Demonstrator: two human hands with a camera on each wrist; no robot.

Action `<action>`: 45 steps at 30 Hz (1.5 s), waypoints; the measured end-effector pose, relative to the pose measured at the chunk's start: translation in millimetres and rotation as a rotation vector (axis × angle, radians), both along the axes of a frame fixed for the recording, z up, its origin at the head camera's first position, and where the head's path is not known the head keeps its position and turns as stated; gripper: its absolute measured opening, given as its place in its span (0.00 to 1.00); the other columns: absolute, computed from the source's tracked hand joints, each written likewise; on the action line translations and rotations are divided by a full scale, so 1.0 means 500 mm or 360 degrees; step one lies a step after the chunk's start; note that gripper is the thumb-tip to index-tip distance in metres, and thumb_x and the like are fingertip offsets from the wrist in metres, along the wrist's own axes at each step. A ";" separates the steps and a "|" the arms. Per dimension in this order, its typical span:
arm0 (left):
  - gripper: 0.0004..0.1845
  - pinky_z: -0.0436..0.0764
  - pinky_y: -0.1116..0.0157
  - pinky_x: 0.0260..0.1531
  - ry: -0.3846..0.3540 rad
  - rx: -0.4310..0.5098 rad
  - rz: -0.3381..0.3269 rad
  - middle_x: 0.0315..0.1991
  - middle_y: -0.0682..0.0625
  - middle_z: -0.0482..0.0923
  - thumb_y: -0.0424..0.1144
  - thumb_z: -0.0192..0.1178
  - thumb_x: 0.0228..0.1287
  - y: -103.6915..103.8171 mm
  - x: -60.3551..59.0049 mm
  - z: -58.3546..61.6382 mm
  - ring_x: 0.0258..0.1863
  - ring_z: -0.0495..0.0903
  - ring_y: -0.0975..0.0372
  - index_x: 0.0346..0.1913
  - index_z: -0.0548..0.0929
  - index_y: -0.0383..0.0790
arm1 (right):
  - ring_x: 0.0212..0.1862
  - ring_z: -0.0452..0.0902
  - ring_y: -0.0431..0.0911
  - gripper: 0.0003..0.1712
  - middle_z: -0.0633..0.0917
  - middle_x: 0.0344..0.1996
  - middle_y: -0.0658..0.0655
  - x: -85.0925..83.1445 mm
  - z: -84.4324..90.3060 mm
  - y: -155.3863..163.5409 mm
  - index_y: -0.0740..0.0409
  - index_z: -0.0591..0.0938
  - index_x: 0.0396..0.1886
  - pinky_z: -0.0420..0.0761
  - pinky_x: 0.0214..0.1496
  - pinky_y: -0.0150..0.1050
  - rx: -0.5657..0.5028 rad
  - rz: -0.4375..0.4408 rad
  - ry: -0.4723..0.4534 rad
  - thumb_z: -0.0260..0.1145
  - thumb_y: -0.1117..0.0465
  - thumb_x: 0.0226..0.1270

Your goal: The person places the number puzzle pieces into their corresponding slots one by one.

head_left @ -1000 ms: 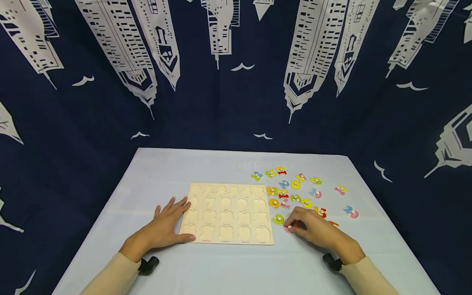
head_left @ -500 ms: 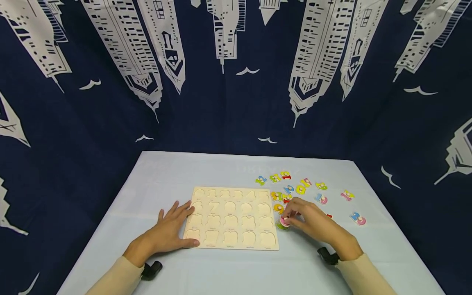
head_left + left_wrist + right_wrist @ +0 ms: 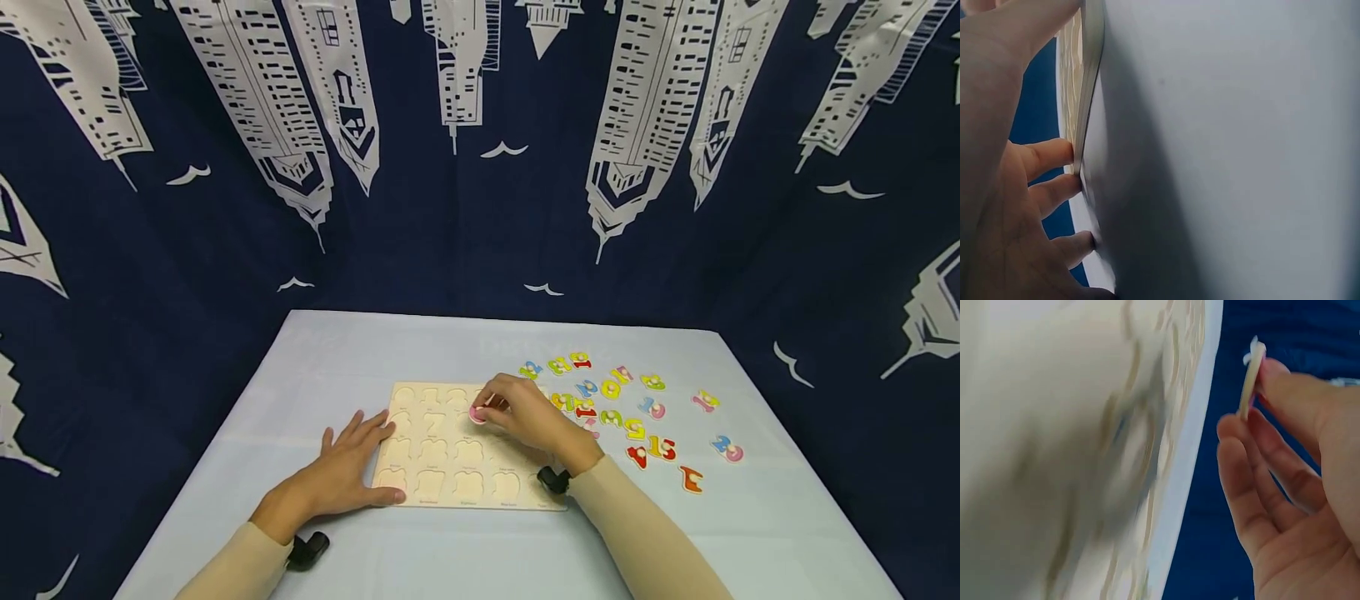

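Note:
A pale wooden puzzle board (image 3: 417,437) with rows of shaped recesses lies on the table. My left hand (image 3: 333,475) rests at its left edge, fingers spread, thumb on the near left corner. In the left wrist view, fingertips of my left hand (image 3: 1007,231) touch the board's side (image 3: 1088,75). My right hand (image 3: 528,417) pinches a pink puzzle piece (image 3: 475,416) between thumb and fingers, over the board's upper middle. Seen edge-on in the right wrist view, the piece (image 3: 1250,384) is raised above the board; its number shape is hidden.
Several colourful number pieces lie right of the board, among them a red 4 (image 3: 637,457), a yellow-green 5 (image 3: 634,429) and a blue-and-pink 20 (image 3: 727,448). My right forearm (image 3: 637,517) crosses the board's near right corner. A dark blue printed curtain (image 3: 450,225) hangs behind the white table (image 3: 337,350).
My right hand has picked up the pink piece from the table right of the board and carried it left over the board. The left hand stays on the board's edge.

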State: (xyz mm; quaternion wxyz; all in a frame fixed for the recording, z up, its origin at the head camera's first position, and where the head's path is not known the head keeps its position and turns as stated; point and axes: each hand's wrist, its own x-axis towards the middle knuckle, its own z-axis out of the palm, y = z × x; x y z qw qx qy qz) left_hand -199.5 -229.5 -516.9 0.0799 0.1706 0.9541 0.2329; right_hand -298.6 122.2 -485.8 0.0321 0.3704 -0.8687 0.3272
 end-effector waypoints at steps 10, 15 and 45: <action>0.65 0.42 0.07 0.79 -0.0012 0.0034 -0.0032 0.97 0.39 0.53 0.74 0.80 0.65 -0.005 0.004 -0.002 0.96 0.45 0.26 0.93 0.64 0.40 | 0.45 0.88 0.42 0.05 0.94 0.46 0.53 -0.049 -0.022 -0.185 0.54 0.96 0.48 0.90 0.50 0.33 0.0054 -0.0078 -0.0053 0.77 0.58 0.85; 0.66 0.42 0.08 0.80 -0.0010 0.0034 -0.0037 0.98 0.40 0.53 0.75 0.79 0.65 -0.008 0.004 0.000 0.96 0.45 0.26 0.93 0.64 0.40 | 0.42 0.82 0.39 0.05 0.93 0.44 0.55 -0.061 -0.028 -0.255 0.56 0.95 0.46 0.86 0.48 0.31 0.0087 -0.0130 -0.0081 0.77 0.60 0.85; 0.65 0.46 0.08 0.80 -0.0056 -0.0071 -0.0027 0.99 0.48 0.52 0.75 0.80 0.64 -0.002 -0.001 0.021 0.96 0.48 0.28 0.92 0.67 0.40 | 0.52 0.93 0.45 0.07 0.95 0.47 0.55 -0.090 -0.012 -0.312 0.58 0.98 0.46 0.93 0.55 0.30 0.0425 -0.0043 0.0034 0.75 0.64 0.85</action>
